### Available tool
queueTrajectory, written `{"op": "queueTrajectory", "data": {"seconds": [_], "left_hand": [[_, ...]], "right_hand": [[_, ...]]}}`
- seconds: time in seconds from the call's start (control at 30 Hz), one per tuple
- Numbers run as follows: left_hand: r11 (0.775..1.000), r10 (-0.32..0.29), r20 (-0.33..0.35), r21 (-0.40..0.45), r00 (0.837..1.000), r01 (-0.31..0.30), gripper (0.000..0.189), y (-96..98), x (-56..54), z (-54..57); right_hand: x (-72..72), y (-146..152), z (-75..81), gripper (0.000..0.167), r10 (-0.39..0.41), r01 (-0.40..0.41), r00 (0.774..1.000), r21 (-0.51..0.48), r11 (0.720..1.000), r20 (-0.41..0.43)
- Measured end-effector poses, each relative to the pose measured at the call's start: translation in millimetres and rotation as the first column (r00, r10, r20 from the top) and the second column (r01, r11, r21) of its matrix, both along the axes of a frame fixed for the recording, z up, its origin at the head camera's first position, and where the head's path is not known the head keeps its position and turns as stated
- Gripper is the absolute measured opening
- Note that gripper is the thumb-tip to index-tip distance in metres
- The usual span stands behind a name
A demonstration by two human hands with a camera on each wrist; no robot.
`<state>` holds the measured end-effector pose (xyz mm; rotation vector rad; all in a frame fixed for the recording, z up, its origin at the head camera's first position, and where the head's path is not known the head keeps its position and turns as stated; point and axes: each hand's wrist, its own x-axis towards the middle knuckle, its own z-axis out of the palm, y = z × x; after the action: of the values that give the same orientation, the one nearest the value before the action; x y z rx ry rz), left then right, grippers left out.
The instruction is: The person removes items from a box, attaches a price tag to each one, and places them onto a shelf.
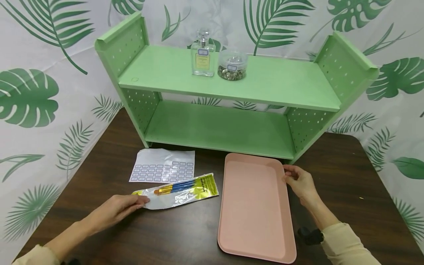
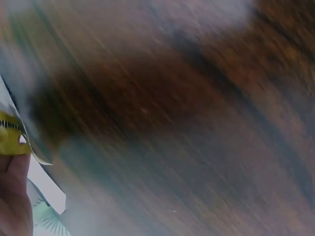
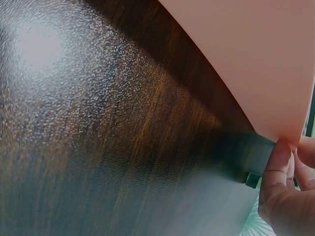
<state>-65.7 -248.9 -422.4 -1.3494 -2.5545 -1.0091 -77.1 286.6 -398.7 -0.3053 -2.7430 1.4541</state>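
Between thumb and fingers, my left hand pinches the left end of a clear-and-yellow packet of paintbrushes. Blue handles and orange tips show through the plastic. In the left wrist view only the packet's yellow end and part of the left hand appear, at the left edge. My right hand grips the upper right rim of a pink rectangular tray. The right wrist view shows the tray's underside sloping up off the table, with the right hand's fingertips at its corner.
A sheet of small blue-bordered labels lies behind the packet. At the back stands a green two-tier shelf. Its upper tier holds a labelled glass perfume bottle and a clear jar of small metallic pieces. The tabletop is dark wood.
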Motion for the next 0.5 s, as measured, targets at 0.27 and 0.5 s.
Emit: {"op": "queueTrajectory", "data": {"seconds": [0.27, 0.5], "left_hand": [[0.989, -0.143, 0.101, -0.007, 0.985, 0.145, 0.024, -11.0, -9.0, -3.1], [0.983, -0.155, 0.139, -0.073, 0.978, 0.167, 0.018, -13.0, -19.7, 3.3]], "right_hand": [[-0.4, 3.4, -9.0, 0.032, -0.015, 0.008, 0.996, -0.082, 0.997, -0.087], [0.5, 2.7, -3.5, 0.036, 0.013, -0.013, 0.999, -0.016, 1.0, -0.035]]}}
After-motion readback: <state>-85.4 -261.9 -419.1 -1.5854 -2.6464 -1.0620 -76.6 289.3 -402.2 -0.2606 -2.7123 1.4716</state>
